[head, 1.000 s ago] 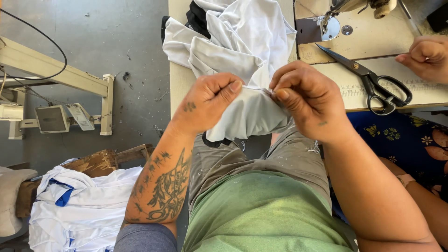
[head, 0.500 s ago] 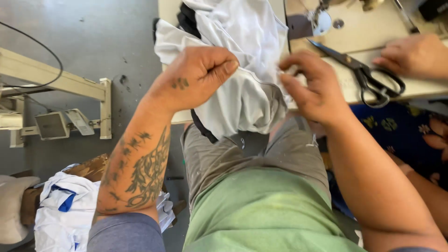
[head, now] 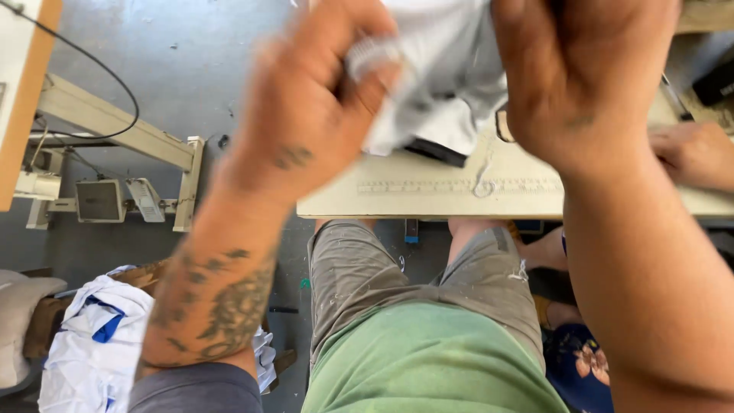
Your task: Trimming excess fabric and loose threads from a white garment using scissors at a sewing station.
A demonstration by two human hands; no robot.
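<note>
Raised off the desk (head: 428, 200) since the earlier frame: white garment (head: 443, 84), pinched in left hand (head: 313, 115) grip. Right hand (head: 581, 76) grip hidden, cannot tell. Handling unfinished; white pile (head: 92, 344) on floor.

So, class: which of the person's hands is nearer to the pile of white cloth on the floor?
Left. The left hand is raised above the pile of white cloth on that side; the right hand is across the table, farther off.

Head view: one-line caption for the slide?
Left hand and right hand grip a white garment above a beige worktable.
</note>
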